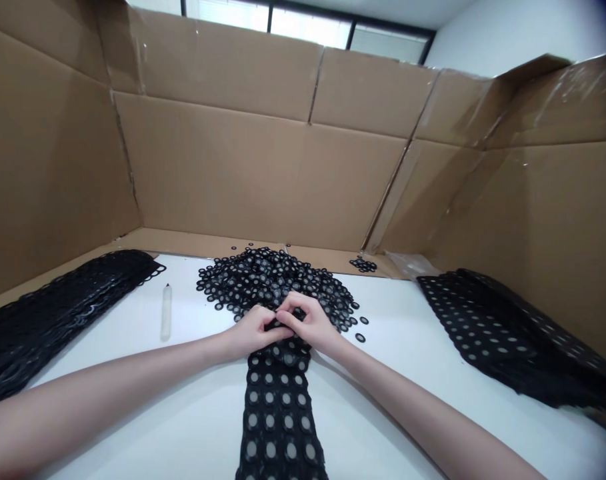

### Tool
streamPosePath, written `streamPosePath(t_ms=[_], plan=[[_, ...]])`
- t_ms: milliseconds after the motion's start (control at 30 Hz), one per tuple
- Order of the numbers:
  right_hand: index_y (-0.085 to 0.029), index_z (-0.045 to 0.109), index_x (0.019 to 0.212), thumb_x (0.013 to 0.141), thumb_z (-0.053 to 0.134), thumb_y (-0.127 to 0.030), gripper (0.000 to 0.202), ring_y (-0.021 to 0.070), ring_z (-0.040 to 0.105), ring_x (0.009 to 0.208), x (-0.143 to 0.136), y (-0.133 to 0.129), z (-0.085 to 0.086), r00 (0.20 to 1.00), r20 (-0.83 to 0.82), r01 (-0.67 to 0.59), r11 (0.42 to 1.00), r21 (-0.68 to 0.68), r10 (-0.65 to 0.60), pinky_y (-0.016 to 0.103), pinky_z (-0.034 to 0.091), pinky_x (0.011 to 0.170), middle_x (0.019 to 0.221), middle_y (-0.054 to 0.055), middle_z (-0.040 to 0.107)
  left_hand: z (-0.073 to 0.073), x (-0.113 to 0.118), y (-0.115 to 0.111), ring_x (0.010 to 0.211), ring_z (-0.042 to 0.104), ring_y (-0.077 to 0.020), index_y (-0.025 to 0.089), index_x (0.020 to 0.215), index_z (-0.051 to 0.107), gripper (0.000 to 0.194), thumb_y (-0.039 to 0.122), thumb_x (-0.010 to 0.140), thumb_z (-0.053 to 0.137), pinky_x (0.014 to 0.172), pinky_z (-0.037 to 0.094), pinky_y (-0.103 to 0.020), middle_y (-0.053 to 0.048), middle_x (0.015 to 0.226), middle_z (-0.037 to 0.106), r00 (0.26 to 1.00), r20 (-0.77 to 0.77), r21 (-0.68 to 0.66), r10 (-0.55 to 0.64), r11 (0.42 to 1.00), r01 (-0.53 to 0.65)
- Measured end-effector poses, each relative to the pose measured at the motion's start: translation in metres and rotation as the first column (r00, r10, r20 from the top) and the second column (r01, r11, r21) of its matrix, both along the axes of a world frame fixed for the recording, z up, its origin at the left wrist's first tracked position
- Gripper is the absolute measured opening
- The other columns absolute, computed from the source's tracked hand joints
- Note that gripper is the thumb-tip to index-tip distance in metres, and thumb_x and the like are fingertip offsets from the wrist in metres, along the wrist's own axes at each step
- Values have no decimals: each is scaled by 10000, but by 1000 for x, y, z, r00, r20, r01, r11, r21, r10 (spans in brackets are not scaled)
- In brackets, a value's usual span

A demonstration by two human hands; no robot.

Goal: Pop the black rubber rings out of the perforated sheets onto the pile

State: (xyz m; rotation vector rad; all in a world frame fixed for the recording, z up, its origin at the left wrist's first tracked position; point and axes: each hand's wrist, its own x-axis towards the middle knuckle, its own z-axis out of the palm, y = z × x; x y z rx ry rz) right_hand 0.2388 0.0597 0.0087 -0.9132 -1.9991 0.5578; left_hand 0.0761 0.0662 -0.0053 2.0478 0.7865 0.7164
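Note:
A black rubbery strip (279, 420) with rows of round pale-centred discs runs from the front edge up to my hands. Its far end is lifted and bunched between them. My left hand (255, 330) pinches that end from the left, thumb and fingers closed on it. From the right, my right hand (310, 323) also grips it, its fingertips meeting the left ones. Whether a loose disc sits between the fingertips is hidden. Just beyond both hands lies a heap of small black ring-edged discs (263, 273).
A stack of black strips (73, 307) lies at the left, beside a pale pen-like tool (167, 313) with a dark tip. Another disc-filled strip pile (503, 333) rests at the right. A few discs (363, 265) sit near the back. Cardboard walls (263, 167) enclose the white table (183, 413).

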Motion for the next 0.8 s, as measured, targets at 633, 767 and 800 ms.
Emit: streamPosePath(t_ms=[633,767,800], plan=[[-183,383,533,877,413,-441,431,113,378,577,-13,-2,-9,990,-71,124,992,-23,-126,250,314,548,577,-18,377,-7,1,2,478,200,-67,171,481,239,504,471,797,493,452,154,-236,59,464,234,992,-53,181,117,978,-106],[-187,373,543,877,412,-435,418,111,384,565,-12,-1,-8,983,-98,152,987,-46,-156,251,325,544,570,-20,389,-4,0,0,512,303,-78,150,516,358,418,398,835,465,501,235,-225,41,511,375,1000,-29,233,-6,972,12],[-186,387,537,877,415,-433,420,113,396,571,-10,-1,-6,985,-88,146,989,-29,-148,254,335,553,571,-17,400,-3,0,0,518,310,-80,146,527,380,402,390,836,466,507,242,-223,40,521,384,1000,-20,221,-19,975,23]])
